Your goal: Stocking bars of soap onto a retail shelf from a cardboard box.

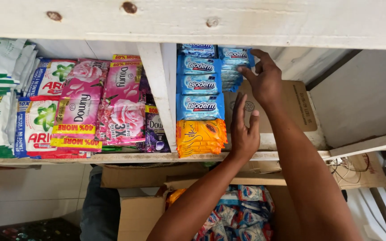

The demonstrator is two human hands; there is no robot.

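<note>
Blue soap packets (235, 67) stand stacked at the back of the white wooden shelf (166, 157), touched by the right hand (264, 80), whose fingers are loosely spread over them. The left hand (244, 131), fingers together and flat, rests just below on brown cardboard (298, 105), right of the orange packets (200, 136).

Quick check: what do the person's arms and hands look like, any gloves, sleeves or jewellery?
Both hands are bare: no gloves on the left hand or right hand. No rings, watch or wristbands show. Both forearms are uncovered as far as the frame shows; no sleeve is in view.
</note>
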